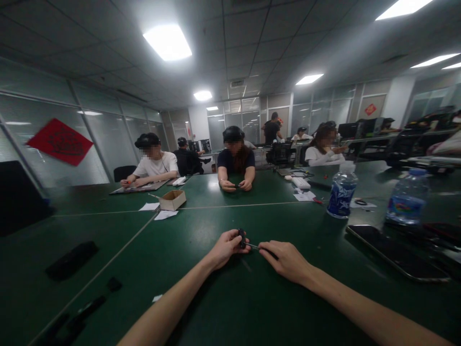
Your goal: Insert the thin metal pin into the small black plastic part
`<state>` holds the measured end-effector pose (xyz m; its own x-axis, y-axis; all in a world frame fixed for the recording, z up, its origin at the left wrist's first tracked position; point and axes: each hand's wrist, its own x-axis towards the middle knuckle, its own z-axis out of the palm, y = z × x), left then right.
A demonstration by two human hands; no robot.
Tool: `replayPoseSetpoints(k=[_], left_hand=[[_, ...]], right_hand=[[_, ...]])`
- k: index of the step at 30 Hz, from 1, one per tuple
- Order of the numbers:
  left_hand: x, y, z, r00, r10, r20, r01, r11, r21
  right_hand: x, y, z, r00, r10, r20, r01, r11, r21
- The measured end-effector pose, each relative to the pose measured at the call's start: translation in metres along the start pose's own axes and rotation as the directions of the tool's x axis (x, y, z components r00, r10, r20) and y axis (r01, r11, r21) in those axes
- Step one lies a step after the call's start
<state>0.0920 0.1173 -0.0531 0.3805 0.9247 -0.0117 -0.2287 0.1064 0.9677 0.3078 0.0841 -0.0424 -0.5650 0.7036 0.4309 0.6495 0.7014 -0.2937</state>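
Note:
My left hand point(225, 248) is closed around a small black part point(241, 238), held just above the green table point(201, 288). My right hand point(284, 259) pinches a thin tool point(252, 246), likely a small screwdriver, whose tip meets the black part. The two hands are close together at the table's middle, forearms resting toward me.
Two water bottles point(341, 191) point(406, 202) and a dark phone point(396, 252) lie to the right. Black parts point(72, 259) sit at the left, a small cardboard box point(173, 199) and paper slips further back. Other people sit working across the table.

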Motion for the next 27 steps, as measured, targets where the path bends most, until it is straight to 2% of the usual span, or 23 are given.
replayPoseSetpoints(k=[27], left_hand=[[-0.0038,0.0064,0.0053,1.0,-0.014,-0.006,0.014,0.999,0.032]], right_hand=[[0.0005,-0.0033,-0.0039,0.999,-0.005,0.054,0.007,0.999,-0.043]])
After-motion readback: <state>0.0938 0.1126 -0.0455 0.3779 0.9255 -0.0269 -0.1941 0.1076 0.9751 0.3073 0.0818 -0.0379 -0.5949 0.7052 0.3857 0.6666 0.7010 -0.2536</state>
